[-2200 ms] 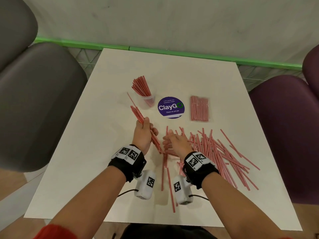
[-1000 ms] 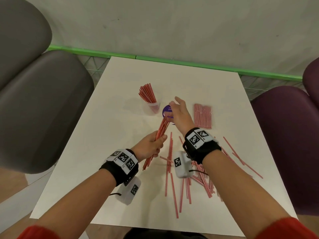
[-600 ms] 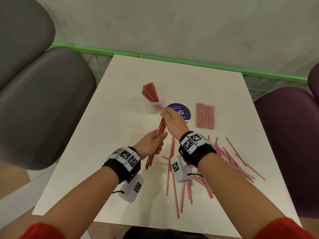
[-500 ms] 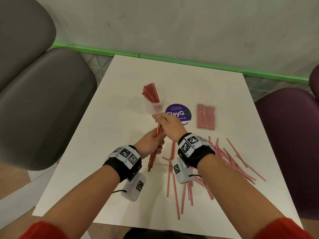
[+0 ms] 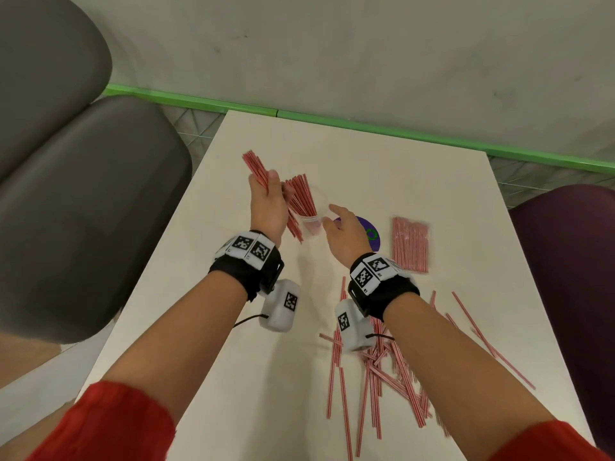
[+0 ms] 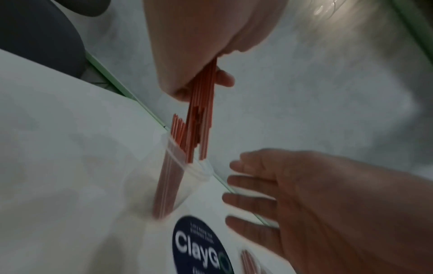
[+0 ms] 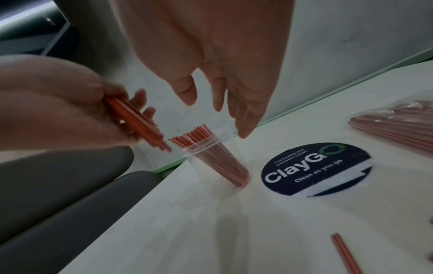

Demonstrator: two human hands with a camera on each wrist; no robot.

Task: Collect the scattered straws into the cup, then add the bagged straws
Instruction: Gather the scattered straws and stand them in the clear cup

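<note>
A clear plastic cup with several red straws in it stands mid-table. My left hand grips a bundle of red straws, tilted, its lower ends just left of the cup's rim. In the left wrist view the bundle points down at the cup. My right hand is open with straight fingers beside the cup's right rim; I cannot tell whether it touches. The bagged straws lie flat to the right. Scattered straws lie near the front right, partly under my right forearm.
A round dark "ClayGo" sticker lies on the white table between cup and bag. A grey chair stands at the left, a purple chair at the right. A wall with a green strip runs behind.
My left hand has lifted the bundle from low over the table up beside the cup. My right hand has let go of the bundle's top and moved to the cup's right side.
</note>
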